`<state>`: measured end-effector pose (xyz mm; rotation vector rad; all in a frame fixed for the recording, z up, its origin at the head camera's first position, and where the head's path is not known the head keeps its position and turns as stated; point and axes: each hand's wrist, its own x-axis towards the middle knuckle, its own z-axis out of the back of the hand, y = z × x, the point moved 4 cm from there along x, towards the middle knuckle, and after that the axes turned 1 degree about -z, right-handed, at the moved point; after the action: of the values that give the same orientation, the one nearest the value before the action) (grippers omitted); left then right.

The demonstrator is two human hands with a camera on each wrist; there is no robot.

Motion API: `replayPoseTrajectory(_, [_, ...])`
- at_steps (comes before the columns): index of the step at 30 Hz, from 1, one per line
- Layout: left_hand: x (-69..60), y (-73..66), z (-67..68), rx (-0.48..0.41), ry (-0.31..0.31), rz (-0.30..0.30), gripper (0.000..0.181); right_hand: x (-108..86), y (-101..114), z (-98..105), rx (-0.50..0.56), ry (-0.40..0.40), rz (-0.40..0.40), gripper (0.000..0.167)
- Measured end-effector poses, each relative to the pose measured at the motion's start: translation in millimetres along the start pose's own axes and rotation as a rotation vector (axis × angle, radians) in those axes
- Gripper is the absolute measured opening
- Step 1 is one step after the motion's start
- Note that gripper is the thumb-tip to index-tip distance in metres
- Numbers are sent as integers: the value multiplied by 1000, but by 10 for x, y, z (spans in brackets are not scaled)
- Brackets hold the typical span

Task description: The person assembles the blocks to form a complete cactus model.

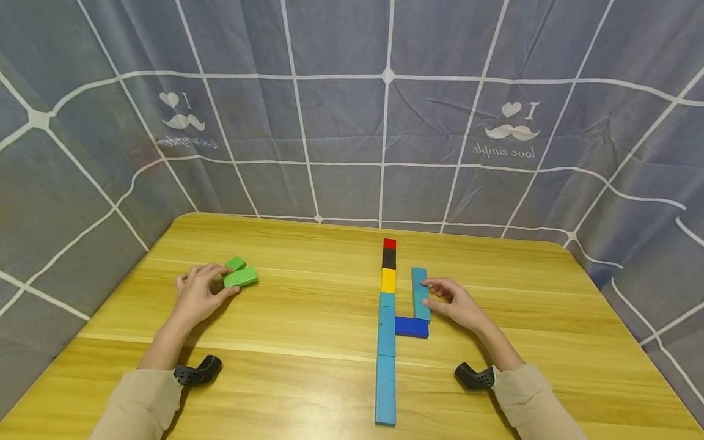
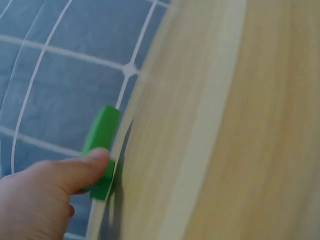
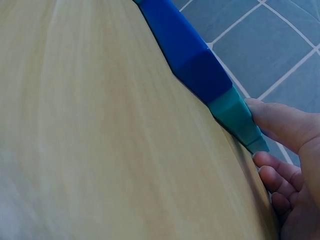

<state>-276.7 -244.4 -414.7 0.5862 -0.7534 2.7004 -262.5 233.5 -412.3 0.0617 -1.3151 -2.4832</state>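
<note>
Two green blocks lie at the left of the table, touching or nearly so. My left hand (image 1: 199, 294) pinches the nearer green block (image 1: 242, 277), fingertips at its far side and thumb at its near side. The other green block (image 1: 236, 263) sits just behind. In the left wrist view the thumb presses against green (image 2: 102, 182). On the right, two light blue blocks (image 1: 420, 293) form a short line end to end. My right hand (image 1: 459, 305) touches their right edge with thumb and fingertips, not wrapped round them. A dark blue block (image 1: 412, 327) lies across their near end.
A long straight row runs away from me: light blue blocks (image 1: 386, 360), then a yellow block (image 1: 388, 280), a black block (image 1: 388, 258) and a red block (image 1: 390, 243). The dark blue block meets its right side. A grey curtain (image 1: 346, 122) hangs behind the wooden table (image 1: 308, 293).
</note>
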Motion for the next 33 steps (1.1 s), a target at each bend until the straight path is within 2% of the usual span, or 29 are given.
replayPoseTrajectory(5, [148, -277, -165, -70, 21, -74, 37, -3, -11, 0, -4, -2, -2, 37])
replayPoseTrajectory(14, [371, -874, -667, -225, 196, -145, 36, 0, -12, -3, 3, 6, -5, 37])
replayPoseTrajectory(21, [459, -1248, -1030, -314, 274, -218, 34, 5, -3, 1, 1, 5, 3, 37])
replayPoseTrajectory(27, [492, -1446, -1228, -324, 331, -257, 33, 8, -3, 1, 5, 3, 3, 37])
replayPoseTrajectory(33, [507, -1523, -1320, -316, 355, -269, 32, 7, -16, 0, 13, 6, 6, 37])
